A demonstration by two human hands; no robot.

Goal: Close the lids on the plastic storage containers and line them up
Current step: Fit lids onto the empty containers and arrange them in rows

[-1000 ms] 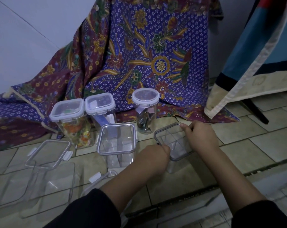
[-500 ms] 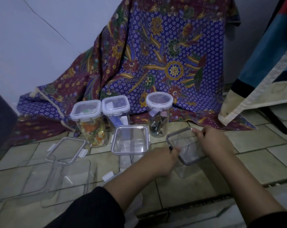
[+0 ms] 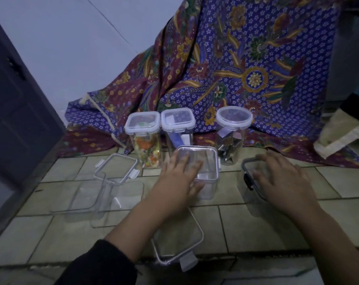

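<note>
Three closed containers stand in a row at the back: a square one with colourful contents [image 3: 142,128], a square one holding something blue [image 3: 178,120], and a round one [image 3: 234,118]. In front of them stands an empty clear square container [image 3: 208,161]; my left hand [image 3: 180,175] lies flat on its lid with the fingers spread. To the right, my right hand [image 3: 281,177] rests palm-down over a dark-rimmed container [image 3: 246,169], hiding most of its lid. A clear lid [image 3: 115,168] sits tilted on an empty container [image 3: 121,200] at the left. Another clear container [image 3: 178,243] lies near me.
The containers stand on a tiled floor [image 3: 246,227]. A patterned batik cloth [image 3: 246,68] drapes down the wall behind them. A dark door or cabinet [image 3: 14,120] stands at the left. A striped cloth [image 3: 345,124] hangs at the right edge.
My left hand has left the dark-rimmed container and moved left onto the middle container's lid. My right hand has flattened over the dark-rimmed lid. The view has shifted left.
</note>
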